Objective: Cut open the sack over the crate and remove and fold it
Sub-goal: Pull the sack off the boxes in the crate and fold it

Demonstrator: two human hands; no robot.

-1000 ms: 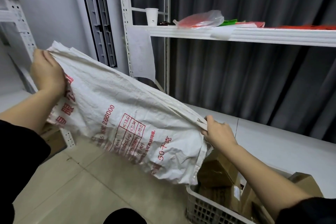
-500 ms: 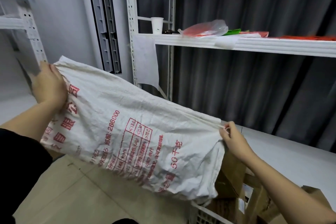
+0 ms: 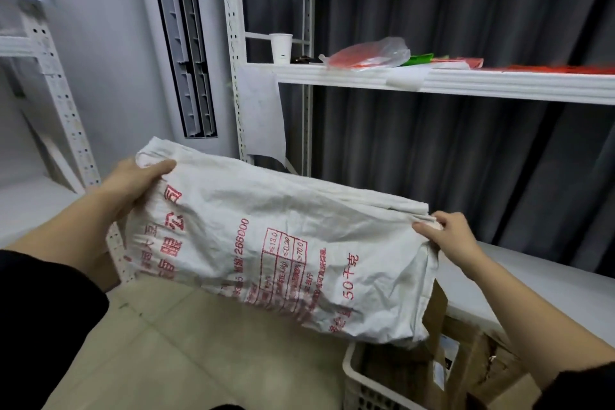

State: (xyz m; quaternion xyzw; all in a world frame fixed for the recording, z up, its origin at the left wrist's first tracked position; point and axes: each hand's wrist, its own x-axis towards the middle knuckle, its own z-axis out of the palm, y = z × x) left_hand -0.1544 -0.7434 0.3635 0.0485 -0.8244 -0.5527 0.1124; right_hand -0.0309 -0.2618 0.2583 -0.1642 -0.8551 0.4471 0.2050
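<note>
While the sack (image 3: 283, 243) hangs lengthwise above the crate (image 3: 357, 379), the left hand (image 3: 133, 181) grips its far end and the right hand (image 3: 447, 238) pinches the nearer corner.

Mid-frame, the left hand (image 3: 133, 183) and right hand (image 3: 446, 236) hold the white sack (image 3: 283, 243) stretched above the crate (image 3: 359, 386) at lower right.

floor (image 3: 186, 343): crate (image 3: 357, 379) | shelf (image 3: 466, 83): cup (image 3: 281, 47), bag (image 3: 369, 55)
</note>
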